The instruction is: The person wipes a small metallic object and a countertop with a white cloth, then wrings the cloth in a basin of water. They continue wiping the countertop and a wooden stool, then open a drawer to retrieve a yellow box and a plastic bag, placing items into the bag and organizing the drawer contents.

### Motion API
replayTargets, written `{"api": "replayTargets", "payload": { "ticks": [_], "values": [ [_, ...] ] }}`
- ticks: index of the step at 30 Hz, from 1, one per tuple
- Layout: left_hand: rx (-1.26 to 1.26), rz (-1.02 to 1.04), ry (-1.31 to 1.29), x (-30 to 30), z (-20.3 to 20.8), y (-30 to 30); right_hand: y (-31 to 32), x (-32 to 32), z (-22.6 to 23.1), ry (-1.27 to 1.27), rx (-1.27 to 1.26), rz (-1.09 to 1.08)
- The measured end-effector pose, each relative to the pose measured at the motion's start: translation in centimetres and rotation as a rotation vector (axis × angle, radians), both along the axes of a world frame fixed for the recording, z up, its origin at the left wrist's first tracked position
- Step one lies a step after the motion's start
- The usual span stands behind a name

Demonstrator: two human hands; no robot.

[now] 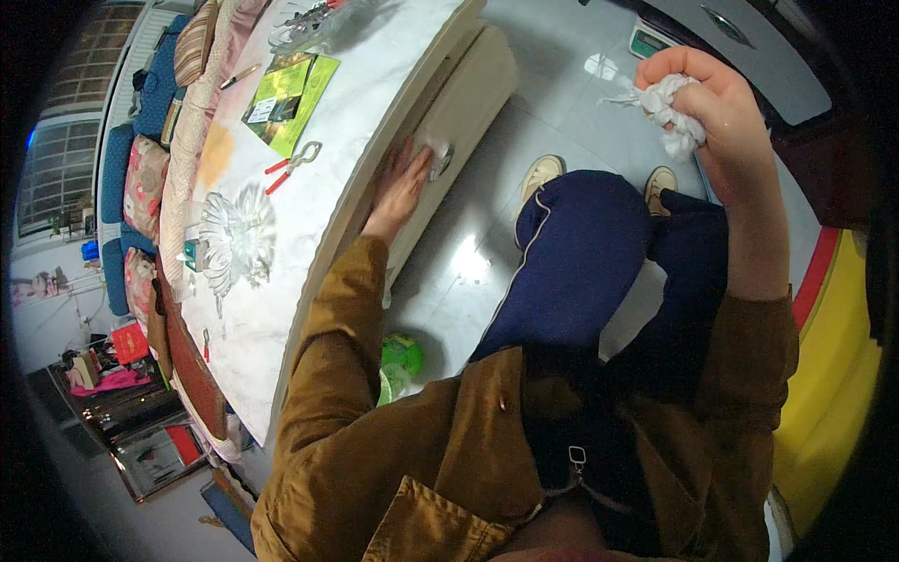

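My right hand (716,122) is raised at the upper right, its fingers closed around a crumpled white tissue (676,120). Loose ends of the tissue stick out to the left. My left hand (401,190) lies along the side of the marble-topped table (314,201), fingers stretched out and the palm turned against the pale drawer front (468,112). Its fingertips are right beside a shiny metal drawer handle (441,161). Whether they touch the handle, I cannot tell.
On the tabletop lie red-handled pliers (295,167), green-yellow packets (292,98), a clear fluted glass dish (239,239) and a pen (241,76). A green container (401,361) stands on the floor by the table. A sofa with patterned cushions (145,187) lines the far left.
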State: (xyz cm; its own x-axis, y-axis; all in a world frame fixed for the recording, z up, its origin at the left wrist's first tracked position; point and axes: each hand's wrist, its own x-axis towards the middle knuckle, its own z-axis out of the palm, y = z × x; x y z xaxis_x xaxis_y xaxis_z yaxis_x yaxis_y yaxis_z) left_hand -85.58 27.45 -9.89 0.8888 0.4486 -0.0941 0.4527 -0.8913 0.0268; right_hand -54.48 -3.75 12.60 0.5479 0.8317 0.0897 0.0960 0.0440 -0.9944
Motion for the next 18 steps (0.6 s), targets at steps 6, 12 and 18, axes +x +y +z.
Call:
{"api": "replayTargets", "payload": {
  "ticks": [6, 12, 18],
  "values": [
    [0.508, -0.314, -0.019, 11.6, -0.1, 2.0, -0.5, -0.7, -0.7, 0.094, 0.034, -0.060],
    [0.589, -0.466, 0.145, 7.9, -1.2, 2.4, -0.9, 0.8, 0.0, 0.088, 0.082, -0.063],
    [0.691, -0.608, 0.528, 6.5, 0.2, 0.2, -1.3, 1.2, 1.2, 0.106, 0.097, -0.053]
  ]
}}
